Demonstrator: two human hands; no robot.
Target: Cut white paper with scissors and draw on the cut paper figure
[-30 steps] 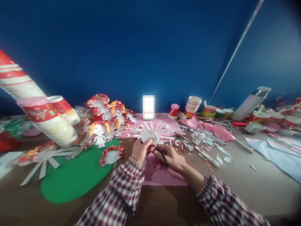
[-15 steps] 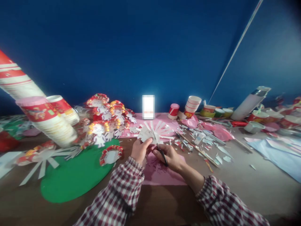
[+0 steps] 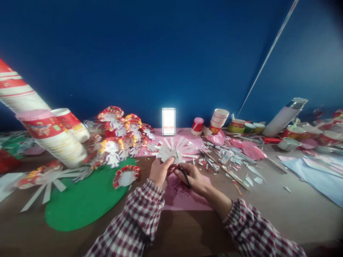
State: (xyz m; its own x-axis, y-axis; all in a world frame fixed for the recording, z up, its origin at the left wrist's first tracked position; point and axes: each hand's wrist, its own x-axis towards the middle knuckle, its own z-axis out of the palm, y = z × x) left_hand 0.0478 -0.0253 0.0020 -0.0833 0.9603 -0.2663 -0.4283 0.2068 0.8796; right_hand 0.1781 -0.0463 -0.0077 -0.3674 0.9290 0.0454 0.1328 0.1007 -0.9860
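**Two hands, one paper piece, held above the pink sheet**

The person's left hand (image 3: 160, 171) pinches a white paper cut-out (image 3: 167, 153), flat and fringed with long strips, between thumb and fingers. The piece is lifted a little off the table, at twelve o'clock from the hands, so I think it is held up to leave its edge free for the blades.

The right hand (image 3: 194, 177) is closed around small black-handled scissors (image 3: 184, 175). The fingers sit in the loops, and the tips point to eleven o'clock and touch the lower edge of the cut-out. I cannot tell how far the blades are apart.

Both hands hover over a pink paper sheet (image 3: 184, 198) that lies on the brown wooden table (image 3: 53, 235). In my judgement the sheet lies there to catch what falls.

At three o'clock many white and coloured paper scraps (image 3: 235, 164) lie spread, with thin wooden sticks (image 3: 225, 171) among them. At eight o'clock lies a round green paper disc (image 3: 83, 200). At ten o'clock stand white paper dolls with red and yellow rims (image 3: 112, 148), grouped well apart from the blades. Further at nine o'clock leans a long stack of red-and-white paper cups (image 3: 61, 142).
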